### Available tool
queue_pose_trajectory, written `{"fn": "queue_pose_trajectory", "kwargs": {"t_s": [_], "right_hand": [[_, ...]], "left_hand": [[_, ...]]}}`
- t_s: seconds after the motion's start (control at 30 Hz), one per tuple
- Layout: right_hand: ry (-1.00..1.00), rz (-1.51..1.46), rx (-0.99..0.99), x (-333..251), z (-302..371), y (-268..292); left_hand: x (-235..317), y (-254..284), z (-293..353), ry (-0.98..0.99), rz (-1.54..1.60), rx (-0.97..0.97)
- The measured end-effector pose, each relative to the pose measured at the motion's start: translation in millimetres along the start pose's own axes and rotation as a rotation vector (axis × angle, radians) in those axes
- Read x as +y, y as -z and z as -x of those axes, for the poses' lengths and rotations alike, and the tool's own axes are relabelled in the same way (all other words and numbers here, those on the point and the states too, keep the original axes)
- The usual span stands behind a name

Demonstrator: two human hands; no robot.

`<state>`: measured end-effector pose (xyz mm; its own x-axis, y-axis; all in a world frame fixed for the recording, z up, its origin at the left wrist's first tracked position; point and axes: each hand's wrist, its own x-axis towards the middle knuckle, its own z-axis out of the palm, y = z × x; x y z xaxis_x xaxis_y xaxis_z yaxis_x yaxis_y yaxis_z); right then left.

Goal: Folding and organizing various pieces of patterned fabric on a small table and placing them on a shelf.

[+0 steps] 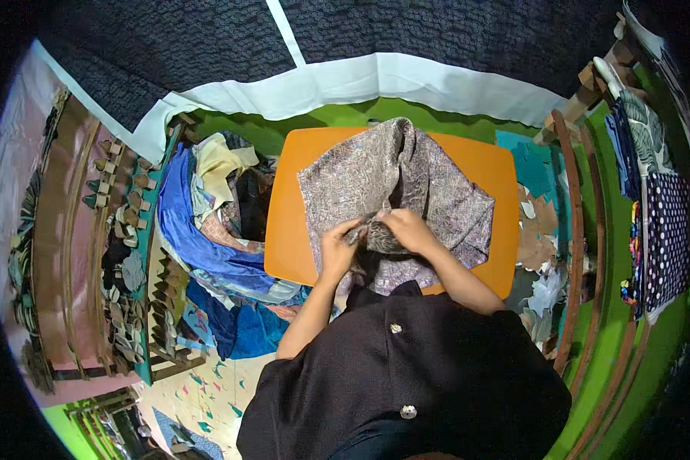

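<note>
A grey-brown patterned cloth (345,184) lies spread and rumpled over an orange table (284,203), with a raised fold running from its far point toward me. At its near middle, my left hand (337,247) is closed on a gathered bit of the cloth. Just to the right, my right hand (408,230) pinches the same cloth at the near end of the fold. A darker bunched part hangs between and below the two hands. The fingertips are partly hidden by the fabric.
Left of the table is a heap of cloths, among them a blue satiny cloth (178,203) and a cream cloth (224,165). Wooden racks (567,245) stand on the right, where a polka-dot cloth (667,238) hangs. Fabric scraps (207,399) litter the floor at lower left.
</note>
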<state>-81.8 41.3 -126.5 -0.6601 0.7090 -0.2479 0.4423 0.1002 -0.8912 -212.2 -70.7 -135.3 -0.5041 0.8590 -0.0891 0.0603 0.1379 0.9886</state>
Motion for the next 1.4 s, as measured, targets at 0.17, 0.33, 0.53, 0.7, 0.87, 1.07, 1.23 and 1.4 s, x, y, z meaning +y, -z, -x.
{"fn": "queue_pose_trajectory", "kwargs": {"t_s": [0.17,0.33,0.53,0.7,0.87,1.07,1.23,1.4], "right_hand": [[0.004,0.649,-0.254,74.6,-65.5,4.3],[-0.156,0.919,-0.043,64.8,-81.5,-4.9],[-0.005,1.001,0.435,85.0,-101.8,10.8],[-0.251,0.827,-0.176,91.7,-122.0,50.1],[0.272,0.006,-0.073,45.5,-69.0,124.8],[0.177,-0.214,0.792,99.0,-27.7,152.9],[0.128,0.208,0.903,168.4,8.7,127.3],[0.041,-0.156,0.51,155.5,34.9,109.3]], "left_hand": [[8.8,30.3,12.5,-0.065,-0.021,-0.179],[13.6,66.6,31.5,-0.084,-0.121,-0.32],[4.6,107.1,39.6,0.005,0.087,0.035],[-12.2,115.3,20.4,-0.088,0.057,0.276],[-5.9,135.4,-0.9,-0.09,-0.055,0.376],[-16.1,107.3,-26.1,-0.179,-0.18,0.039],[-5.5,93.3,-26.1,-0.078,-0.289,-0.258],[-19.8,102.6,-28.0,0.047,-0.226,-0.408]]}}
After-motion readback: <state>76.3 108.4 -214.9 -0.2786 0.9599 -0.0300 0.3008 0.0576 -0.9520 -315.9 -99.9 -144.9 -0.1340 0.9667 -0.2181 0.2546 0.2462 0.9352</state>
